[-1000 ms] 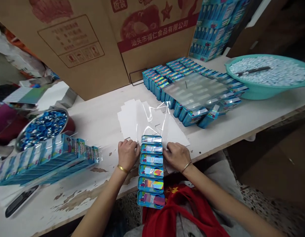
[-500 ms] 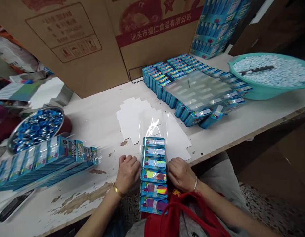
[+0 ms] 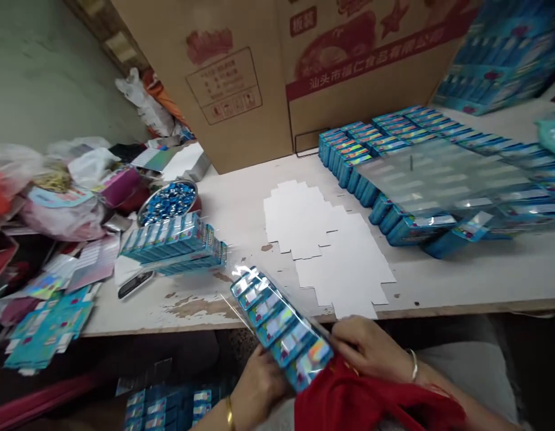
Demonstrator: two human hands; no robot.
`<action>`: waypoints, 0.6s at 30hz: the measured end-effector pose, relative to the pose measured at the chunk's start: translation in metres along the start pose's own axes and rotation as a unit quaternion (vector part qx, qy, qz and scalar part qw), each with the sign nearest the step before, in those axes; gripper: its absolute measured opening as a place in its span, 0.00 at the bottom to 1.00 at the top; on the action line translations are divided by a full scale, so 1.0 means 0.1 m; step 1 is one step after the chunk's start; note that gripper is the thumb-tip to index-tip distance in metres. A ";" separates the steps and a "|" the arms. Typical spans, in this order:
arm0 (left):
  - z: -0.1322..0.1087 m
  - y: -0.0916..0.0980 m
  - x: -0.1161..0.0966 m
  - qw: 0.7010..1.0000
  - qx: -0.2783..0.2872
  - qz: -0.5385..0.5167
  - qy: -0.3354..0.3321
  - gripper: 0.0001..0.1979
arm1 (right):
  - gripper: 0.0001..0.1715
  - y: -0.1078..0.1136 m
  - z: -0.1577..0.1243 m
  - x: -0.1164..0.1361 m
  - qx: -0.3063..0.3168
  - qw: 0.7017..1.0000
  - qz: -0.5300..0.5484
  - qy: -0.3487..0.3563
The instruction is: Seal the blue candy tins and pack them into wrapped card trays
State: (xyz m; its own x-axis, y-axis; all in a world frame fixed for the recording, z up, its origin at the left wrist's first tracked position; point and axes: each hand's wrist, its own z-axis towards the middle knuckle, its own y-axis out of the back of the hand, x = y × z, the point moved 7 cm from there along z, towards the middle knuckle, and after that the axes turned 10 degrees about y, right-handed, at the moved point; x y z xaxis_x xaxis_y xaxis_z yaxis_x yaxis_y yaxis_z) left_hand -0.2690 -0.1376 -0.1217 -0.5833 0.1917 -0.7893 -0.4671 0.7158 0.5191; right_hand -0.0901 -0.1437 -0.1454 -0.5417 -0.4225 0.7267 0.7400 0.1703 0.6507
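Observation:
A row of small blue tins [image 3: 277,323] in a clear plastic bag lies tilted across my lap, its far end towards the table edge. My left hand [image 3: 264,378] is closed on the lower left side of the row, its fingertips partly hidden under it. My right hand [image 3: 369,347] is closed at the near right side, fingers curled against the bag's edge. Red cloth [image 3: 349,395] covers the row's near end. Flat white card sheets [image 3: 322,239] lie spread on the table just beyond. Left of them sits a stack of wrapped blue boxes [image 3: 178,239].
A metal bowl of blue caps [image 3: 169,200] and a black-handled tool [image 3: 136,284] are on the left. Many blue tins [image 3: 394,221] stand at right, partly under a translucent sheet [image 3: 443,173]. A large carton [image 3: 241,137] is behind. More blue packs [image 3: 155,413] are below the table.
The view has swung left. The bagged row has tipped from straight ahead to slant leftwards, and both hands have come nearer my lap with it. Packs below the table now show.

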 end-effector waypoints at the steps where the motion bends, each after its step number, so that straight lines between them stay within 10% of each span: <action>1: 0.09 -0.05 -0.11 1.000 -0.009 0.027 -0.006 0.10 | 0.17 0.09 0.04 -0.14 -0.053 0.997 0.031 -0.055; 6: 0.49 0.08 -0.70 0.987 -0.103 0.095 -0.077 0.11 | 0.26 0.50 -0.03 -0.76 -0.301 0.874 0.265 -0.273; 11: 0.17 1.25 -0.18 0.851 -0.520 -0.033 0.058 0.19 | 0.28 0.63 -0.04 -0.57 -0.333 0.867 0.254 -0.272; 15: 0.32 1.39 0.46 0.855 -0.422 -0.265 0.146 0.25 | 0.27 0.53 0.09 -0.32 -0.353 0.885 0.217 -0.210; 18: 0.41 1.28 0.54 0.849 -0.379 -0.340 0.139 0.21 | 0.29 0.45 0.13 -0.30 -0.365 0.881 0.231 -0.195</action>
State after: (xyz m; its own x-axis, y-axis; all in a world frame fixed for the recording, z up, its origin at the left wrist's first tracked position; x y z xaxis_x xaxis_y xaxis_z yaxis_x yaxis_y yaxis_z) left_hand -0.3330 -0.0086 -0.1114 -0.0924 -0.3345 -0.9378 -0.9911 -0.0599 0.1190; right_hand -0.0459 -0.1121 -0.1347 -0.1059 -0.0968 0.9897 0.8994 -0.4338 0.0538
